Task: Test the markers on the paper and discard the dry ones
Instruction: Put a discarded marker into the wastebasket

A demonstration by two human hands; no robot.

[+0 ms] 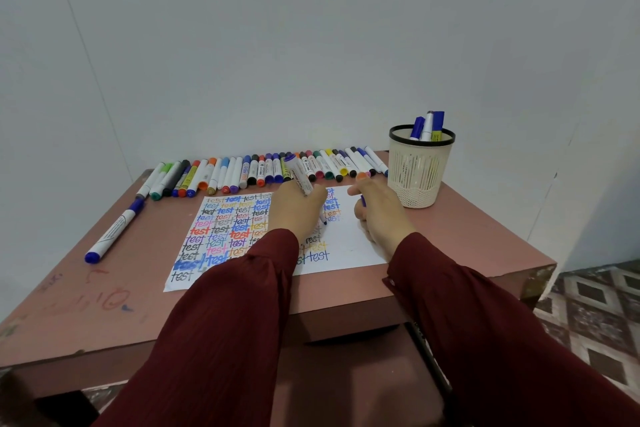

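Note:
A white sheet of paper [349, 239] lies on the table, covered on its left and middle with the word "test" in many colours. My left hand [294, 208] grips a purple marker [299, 177], uncapped, its tip touching the paper near the middle. My right hand [377, 211] rests on the paper's right part, closed on a small purple cap [362, 199]. A long row of capped markers [249, 170] lies along the table's far edge. One blue marker [112, 232] lies alone at the left.
A cream mesh cup [419, 170] with a black rim stands at the table's far right and holds three markers [427, 126]. The pinkish-brown table [86, 305] stands against a white wall. Patterned floor tiles [595, 315] show at the right.

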